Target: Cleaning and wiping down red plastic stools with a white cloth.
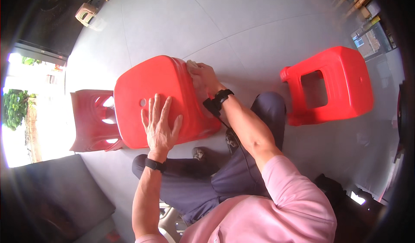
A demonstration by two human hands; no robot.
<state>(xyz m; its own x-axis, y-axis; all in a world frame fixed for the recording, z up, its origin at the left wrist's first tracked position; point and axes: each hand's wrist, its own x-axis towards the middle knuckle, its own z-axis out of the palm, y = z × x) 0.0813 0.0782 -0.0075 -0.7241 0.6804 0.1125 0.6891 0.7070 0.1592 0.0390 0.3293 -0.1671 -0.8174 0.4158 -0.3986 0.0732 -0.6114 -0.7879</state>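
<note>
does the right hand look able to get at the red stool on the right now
Probably yes, with some stretch: only floor shows between the right hand and the right-hand red stool, though it holds a pale cloth against the middle stool.

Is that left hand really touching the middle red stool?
Touching: the head view shows the left hand laid spread out on top of the middle red stool.

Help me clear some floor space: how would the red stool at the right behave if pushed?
The red stool looks stiff, its moulded shell holding its shape. It is probably light for its size, given the large opening in its side. Lying over on the smooth-looking floor, its boxy form would likely slide rather than roll.
</note>
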